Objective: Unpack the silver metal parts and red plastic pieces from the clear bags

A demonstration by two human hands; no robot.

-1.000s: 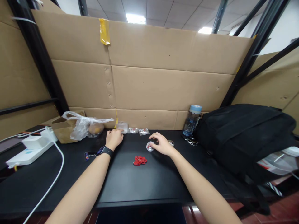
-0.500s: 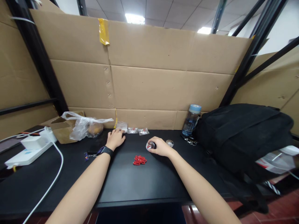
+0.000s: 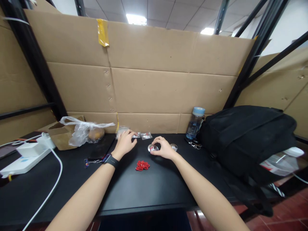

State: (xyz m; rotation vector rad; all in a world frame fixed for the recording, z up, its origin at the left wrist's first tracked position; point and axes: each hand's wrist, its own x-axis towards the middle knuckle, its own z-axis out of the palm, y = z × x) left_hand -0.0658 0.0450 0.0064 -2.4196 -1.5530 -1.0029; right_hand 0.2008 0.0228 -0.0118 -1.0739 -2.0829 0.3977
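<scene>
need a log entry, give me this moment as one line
right hand: curled about shiny round item | left hand: at clear packets, grip unclear | red bundle: lying on black table

ceiling lights point(image 3: 136, 19): two, overhead, blown out
desk point(image 3: 149, 194): soft sheen mid-front
posts point(image 3: 35, 61): lean outward, wide-angle distortion
backpack point(image 3: 250, 138): dark, low detail
round case point(image 3: 151, 148): glints, detail soft

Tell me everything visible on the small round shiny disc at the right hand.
The small round shiny disc is silvery with red near its middle; metal or clear plastic, can't tell. It is at or just above the black tabletop, beyond the pile of thin red loops. The bare right hand curves thumb and fingers around its right side; firm grip or lift unclear.
</scene>
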